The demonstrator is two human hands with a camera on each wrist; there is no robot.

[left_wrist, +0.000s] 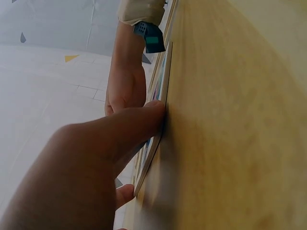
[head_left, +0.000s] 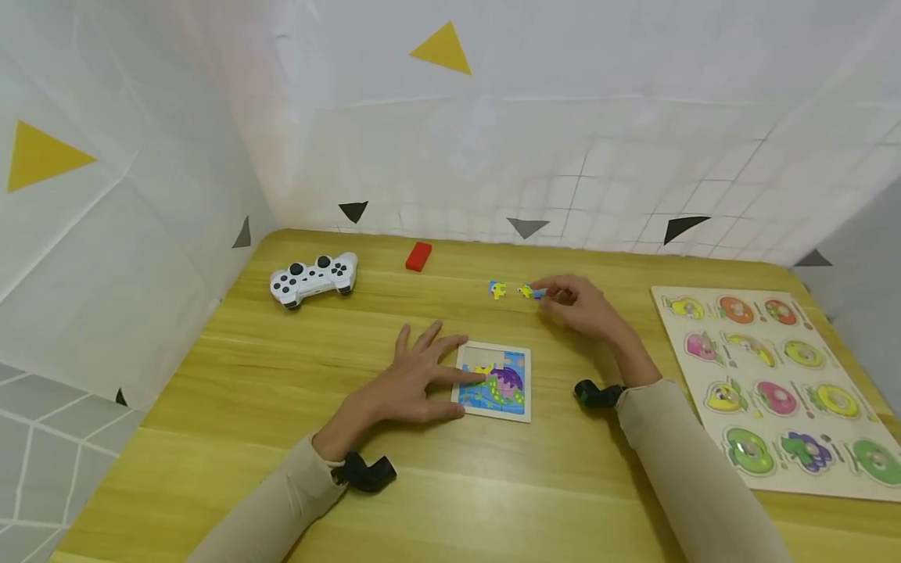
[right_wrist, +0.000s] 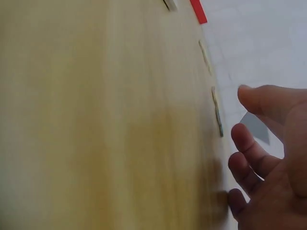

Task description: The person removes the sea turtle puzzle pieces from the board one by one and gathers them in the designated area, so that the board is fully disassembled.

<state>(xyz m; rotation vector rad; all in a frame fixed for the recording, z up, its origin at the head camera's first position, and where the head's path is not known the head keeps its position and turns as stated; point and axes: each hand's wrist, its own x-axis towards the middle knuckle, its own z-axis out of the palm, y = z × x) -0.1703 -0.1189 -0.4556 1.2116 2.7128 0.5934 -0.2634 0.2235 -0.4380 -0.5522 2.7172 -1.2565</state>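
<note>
A small framed jigsaw puzzle (head_left: 526,391) with a purple and yellow picture lies on the table. My left hand (head_left: 411,383) rests at its left side with fingers spread, the index finger reaching over the picture. In the left wrist view, the thumb (left_wrist: 154,109) touches the frame's edge. My right hand (head_left: 580,309) is beside a yellow and blue puzzle piece (head_left: 525,291), its fingertips overlapping the piece's right end in the head view. The right wrist view shows thumb and fingers apart, with that piece (right_wrist: 217,111) flat on the table. Another loose piece (head_left: 497,290) lies to its left.
A white game controller (head_left: 313,279) sits at the back left, and a red block (head_left: 418,256) near the back edge. On the right lies a large fruit puzzle board (head_left: 763,371). White sheeting (head_left: 457,156) hangs behind the table.
</note>
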